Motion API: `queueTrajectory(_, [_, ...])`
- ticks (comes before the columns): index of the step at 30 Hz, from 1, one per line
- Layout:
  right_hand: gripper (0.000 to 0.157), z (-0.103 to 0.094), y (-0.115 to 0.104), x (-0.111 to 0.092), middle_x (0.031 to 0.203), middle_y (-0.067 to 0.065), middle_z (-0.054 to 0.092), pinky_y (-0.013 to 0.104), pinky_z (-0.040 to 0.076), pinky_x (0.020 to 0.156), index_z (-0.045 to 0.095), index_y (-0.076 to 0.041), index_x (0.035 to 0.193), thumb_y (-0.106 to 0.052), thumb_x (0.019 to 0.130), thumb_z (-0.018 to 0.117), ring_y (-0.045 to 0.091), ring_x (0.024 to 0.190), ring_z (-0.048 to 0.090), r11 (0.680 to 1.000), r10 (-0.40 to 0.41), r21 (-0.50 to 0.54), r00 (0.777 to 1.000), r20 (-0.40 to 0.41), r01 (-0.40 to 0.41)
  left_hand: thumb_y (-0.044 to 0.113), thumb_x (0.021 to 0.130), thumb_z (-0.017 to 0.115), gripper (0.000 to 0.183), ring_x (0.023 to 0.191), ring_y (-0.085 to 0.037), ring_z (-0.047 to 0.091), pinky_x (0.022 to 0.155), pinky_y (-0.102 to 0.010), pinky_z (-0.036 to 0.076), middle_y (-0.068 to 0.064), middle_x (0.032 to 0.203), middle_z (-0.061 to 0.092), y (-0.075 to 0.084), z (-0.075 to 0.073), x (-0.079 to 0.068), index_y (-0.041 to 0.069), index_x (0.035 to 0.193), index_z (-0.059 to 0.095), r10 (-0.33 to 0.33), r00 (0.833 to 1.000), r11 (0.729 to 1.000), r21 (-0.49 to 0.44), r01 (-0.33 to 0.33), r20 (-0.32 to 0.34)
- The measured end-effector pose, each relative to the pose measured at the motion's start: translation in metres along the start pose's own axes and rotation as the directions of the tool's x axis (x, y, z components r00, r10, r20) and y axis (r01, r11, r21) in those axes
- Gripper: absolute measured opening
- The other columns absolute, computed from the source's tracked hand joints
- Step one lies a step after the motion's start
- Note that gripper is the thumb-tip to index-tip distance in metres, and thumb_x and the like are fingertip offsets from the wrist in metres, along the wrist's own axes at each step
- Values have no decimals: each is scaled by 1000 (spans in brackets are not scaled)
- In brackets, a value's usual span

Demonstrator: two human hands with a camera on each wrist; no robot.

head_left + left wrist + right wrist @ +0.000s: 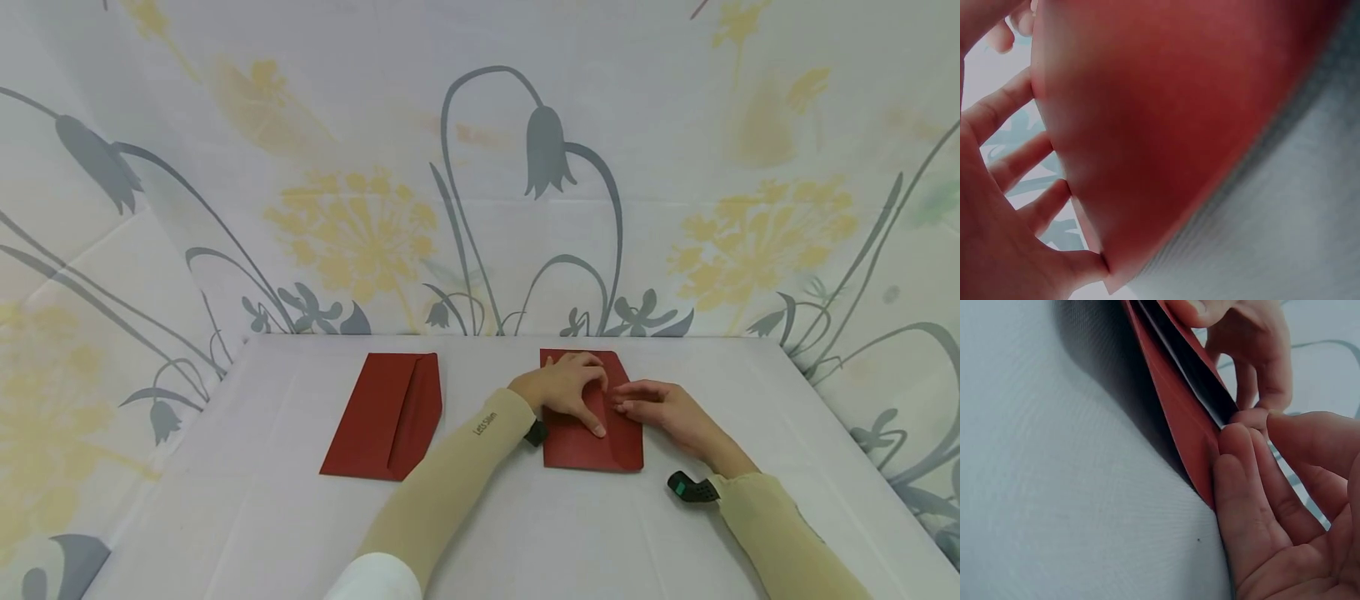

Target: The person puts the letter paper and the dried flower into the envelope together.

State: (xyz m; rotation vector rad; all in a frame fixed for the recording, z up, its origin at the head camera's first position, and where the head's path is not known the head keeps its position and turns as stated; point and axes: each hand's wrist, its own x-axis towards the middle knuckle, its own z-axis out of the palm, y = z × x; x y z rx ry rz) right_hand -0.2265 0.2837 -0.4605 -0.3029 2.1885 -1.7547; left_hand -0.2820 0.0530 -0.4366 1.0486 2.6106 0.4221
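A red paper envelope (570, 446) lies on the white-covered table under both hands. My left hand (567, 386) rests on it with the fingers spread and the tips touching the paper; the left wrist view shows this hand (997, 206) against the red envelope (1141, 156). From the right, my right hand (667, 417) touches the flap side with fairly straight fingers. In the right wrist view the fingertips of my right hand (1272, 531) lie on the flap (1175, 406), and a dark gap shows along the envelope's opening. The thumb stands apart from these fingers.
A second red envelope (371, 412) lies to the left on the table, its flap side toward the right. A patterned cloth (495, 208) with flowers hangs behind the table (225, 517). Black wrist devices (692, 488) sit at both sleeves.
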Motion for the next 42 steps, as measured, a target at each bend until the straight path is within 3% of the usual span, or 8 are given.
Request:
queueTrajectory(9, [45, -2, -4, -6, 116, 13, 68, 30, 54, 89, 51, 13, 133, -11, 97, 65, 12, 103, 67, 1000, 17, 14, 1000, 3, -17, 61, 74, 80, 57, 142, -20, 28, 114, -62, 18, 7, 153, 34, 4, -2, 0, 29, 115, 58, -12, 1000, 1000, -22, 13, 20])
queueTrajectory(30, [48, -6, -9, -17, 122, 20, 66, 27, 53, 89, 51, 10, 135, -14, 97, 66, 11, 104, 67, 999, 28, -35, 999, -26, -29, 63, 76, 77, 52, 146, -19, 20, 115, -61, 15, 9, 155, 33, 5, 9, 9, 33, 116, 60, -31, 999, 999, -17, 32, 30])
queueTrajectory(34, [47, -6, -7, -17, 122, 20, 66, 28, 54, 88, 52, 10, 134, -14, 96, 67, 10, 103, 67, 999, 16, -36, 999, -34, -18, 63, 79, 74, 51, 146, -18, 21, 117, -55, 17, 8, 155, 33, 6, 8, 8, 32, 117, 60, -10, 999, 1000, -5, 10, 31])
queueTrajectory(42, [46, -2, -11, -19, 124, 24, 64, 31, 54, 88, 54, 9, 134, -16, 96, 67, 9, 104, 66, 998, -10, -59, 999, -33, 8, 55, 87, 70, 52, 142, -13, 29, 109, -29, 35, 6, 153, 38, 7, 2, 2, 26, 129, 60, 68, 998, 997, 23, -68, 19])
